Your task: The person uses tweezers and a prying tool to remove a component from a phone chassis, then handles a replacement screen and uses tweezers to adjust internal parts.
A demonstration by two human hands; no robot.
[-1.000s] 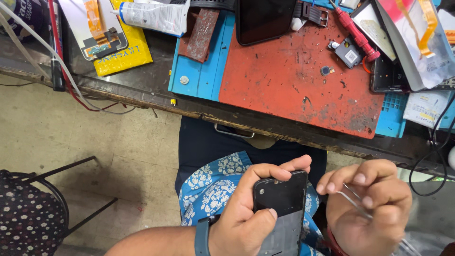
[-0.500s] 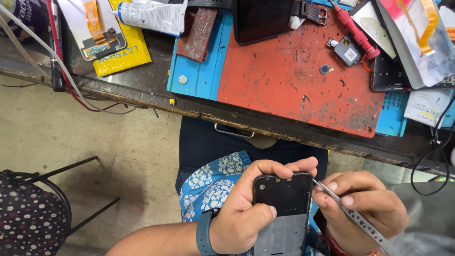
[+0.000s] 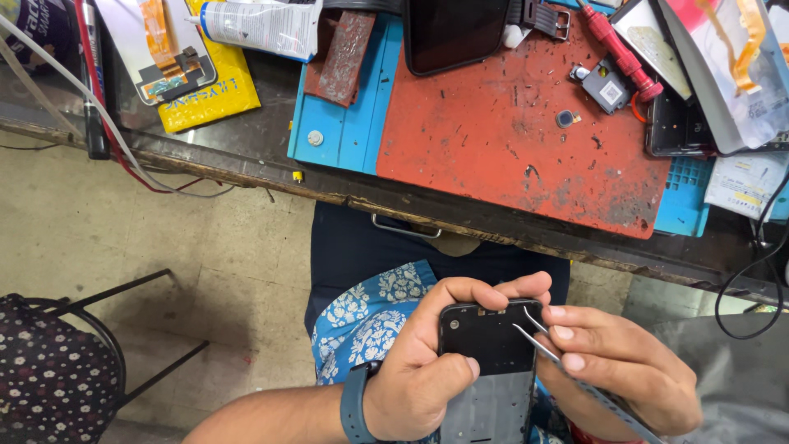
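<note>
My left hand (image 3: 431, 358) grips a black phone frame (image 3: 486, 362) over my lap, fingers curled over its top edge and thumb on its face. A dark band sits on that wrist. My right hand (image 3: 620, 374) holds thin metal tweezers (image 3: 538, 341), whose tips touch the phone frame near its upper right corner. The lower end of the phone frame runs off the bottom of the picture.
A workbench edge (image 3: 460, 222) lies ahead with a red mat (image 3: 509, 131) on a blue mat (image 3: 337, 131). On it lie a dark phone (image 3: 452, 33), a red screwdriver (image 3: 620, 49), a small part (image 3: 608, 90), a white tube (image 3: 263, 25) and packets. A stool (image 3: 57, 370) stands at left.
My right hand has turned and brought the tweezers down to the top right of the phone frame. The left hand has kept its grip and shifted the frame slightly.
</note>
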